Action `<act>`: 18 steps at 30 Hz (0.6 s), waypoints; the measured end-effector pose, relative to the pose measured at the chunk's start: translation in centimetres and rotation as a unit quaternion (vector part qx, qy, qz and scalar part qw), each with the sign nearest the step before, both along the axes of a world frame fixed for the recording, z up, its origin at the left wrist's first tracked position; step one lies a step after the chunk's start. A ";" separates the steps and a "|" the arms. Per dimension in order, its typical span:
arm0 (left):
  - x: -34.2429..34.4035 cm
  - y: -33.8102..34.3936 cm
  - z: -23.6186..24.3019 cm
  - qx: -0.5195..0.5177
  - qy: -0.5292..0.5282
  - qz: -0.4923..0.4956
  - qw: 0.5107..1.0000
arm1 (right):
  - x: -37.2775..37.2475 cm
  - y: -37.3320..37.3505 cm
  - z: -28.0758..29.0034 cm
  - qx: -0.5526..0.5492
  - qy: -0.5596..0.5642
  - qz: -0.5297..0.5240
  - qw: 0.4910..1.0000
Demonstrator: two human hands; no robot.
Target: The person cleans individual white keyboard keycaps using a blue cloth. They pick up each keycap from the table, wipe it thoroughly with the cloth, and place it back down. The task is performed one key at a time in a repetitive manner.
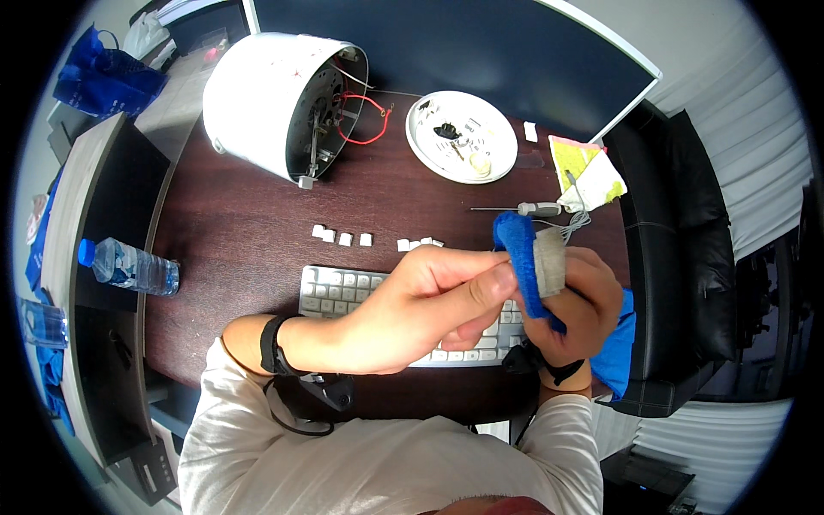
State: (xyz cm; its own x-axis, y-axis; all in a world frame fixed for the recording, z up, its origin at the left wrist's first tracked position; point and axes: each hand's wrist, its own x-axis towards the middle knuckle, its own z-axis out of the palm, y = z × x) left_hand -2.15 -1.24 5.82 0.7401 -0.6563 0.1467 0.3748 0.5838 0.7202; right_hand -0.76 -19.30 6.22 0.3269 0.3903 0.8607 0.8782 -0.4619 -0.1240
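My left hand reaches across the keyboard, thumb and fingers pinching the edge of a folded blue cloth. Against that cloth lies a grey-beige piece of fabric; whether the two are joined I cannot tell. Curled behind the fabric, my right hand grips it from the right side, its fingertips partly hidden. Below both hands sits a white keyboard, its middle covered by them. Several loose white keycaps lie in a broken row just beyond it.
Behind the keyboard are an open white cylindrical housing with red wires, a white plate of small parts, a screwdriver and a yellow-and-white packet. A water bottle lies left. A monitor stands at the back.
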 end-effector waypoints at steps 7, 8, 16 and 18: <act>0.1 -0.1 -0.2 -0.015 0.014 -0.004 1.000 | 0.4 0.0 0.0 0.012 0.006 0.021 1.000; 0.1 0.0 -0.2 -0.016 0.015 -0.003 1.000 | 0.4 0.2 0.0 0.016 0.009 0.004 1.000; 0.4 0.2 0.4 0.121 -0.098 0.100 0.983 | 1.0 -0.1 0.9 -0.027 0.007 0.006 1.000; 0.6 0.3 0.6 0.161 -0.128 0.126 0.970 | 1.2 0.0 1.0 -0.031 0.017 0.010 0.999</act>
